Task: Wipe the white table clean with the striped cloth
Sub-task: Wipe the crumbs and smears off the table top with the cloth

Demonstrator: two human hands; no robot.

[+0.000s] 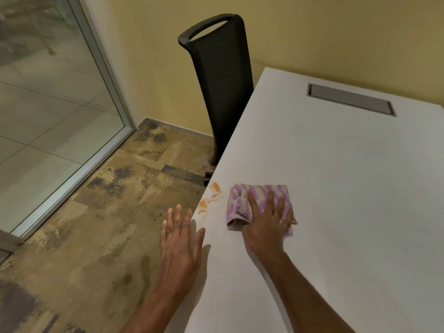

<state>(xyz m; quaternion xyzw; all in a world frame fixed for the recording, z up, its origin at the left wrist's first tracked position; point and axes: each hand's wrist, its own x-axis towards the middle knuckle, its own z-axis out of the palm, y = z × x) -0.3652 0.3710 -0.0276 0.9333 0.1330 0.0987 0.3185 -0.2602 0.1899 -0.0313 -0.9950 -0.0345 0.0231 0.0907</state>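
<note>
Your right hand is pressed flat on the striped cloth, fingers spread over it, palm down, not curled around it: grip apart, pinning the cloth to the white counter. The cloth is purple and white, bunched and folded, lying near the counter's left edge. Just left of the cloth, orange smears sit on the counter surface, right by the edge, apart from the cloth.

Your left hand is open too, fingers straight, held at the counter's left edge; the thumb lies over the counter's edge, the rest is over the floor. Grip apart, nothing in it. Cannot tell whether the thumb actually touches the surface.

Far side of the counter: a grey rectangular cable flap set into the top. A black mesh-back chair stands past the left edge, against the yellow wall. A glass panel with a metal frame is at left. The floor is mottled brown carpet with dark patches.
</note>
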